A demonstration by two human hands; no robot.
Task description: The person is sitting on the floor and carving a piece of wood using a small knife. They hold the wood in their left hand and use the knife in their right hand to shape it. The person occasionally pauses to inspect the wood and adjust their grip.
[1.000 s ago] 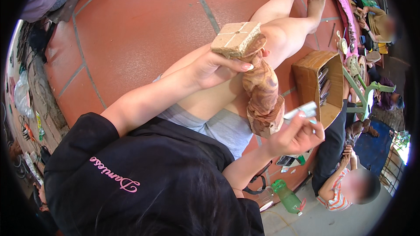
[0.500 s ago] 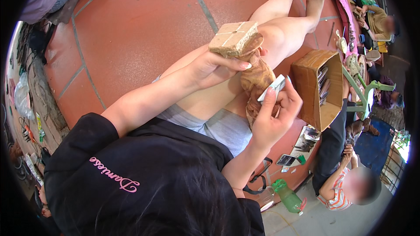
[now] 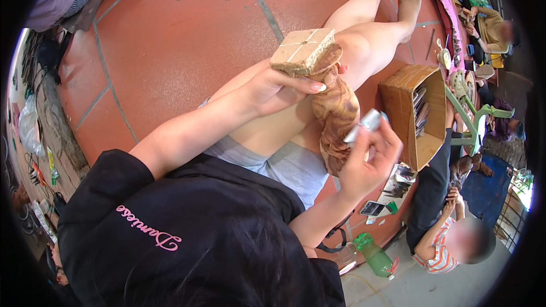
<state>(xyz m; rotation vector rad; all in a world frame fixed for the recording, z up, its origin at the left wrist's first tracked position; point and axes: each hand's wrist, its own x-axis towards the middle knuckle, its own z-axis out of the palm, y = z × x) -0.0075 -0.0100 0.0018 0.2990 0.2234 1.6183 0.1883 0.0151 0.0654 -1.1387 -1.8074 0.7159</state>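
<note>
My left hand (image 3: 277,90) is closed around the upper part of a brown wood carving (image 3: 336,105), just below its round disc. On that end sits a square, pale, rough-edged block (image 3: 302,51) with white lines crossing its face. The carving lies tilted over my lap, its swirled lower end toward my right hand. Pinched in the fingers of my right hand (image 3: 375,156) is a small folded piece of whitish-grey sandpaper (image 3: 364,126), slightly blurred. It is beside the carving's right side; a narrow gap seems to part them.
Right of my legs stands an open cardboard box (image 3: 398,111) holding thin flat pieces. Nearer lie a phone (image 3: 372,208) and a green plastic bottle (image 3: 375,256). A person in a striped shirt (image 3: 441,250) sits at the right, near a green plastic chair (image 3: 475,122).
My right hand has moved right with the sandpaper, off the carving's side, showing more of its surface. My left hand and the block have barely shifted.
</note>
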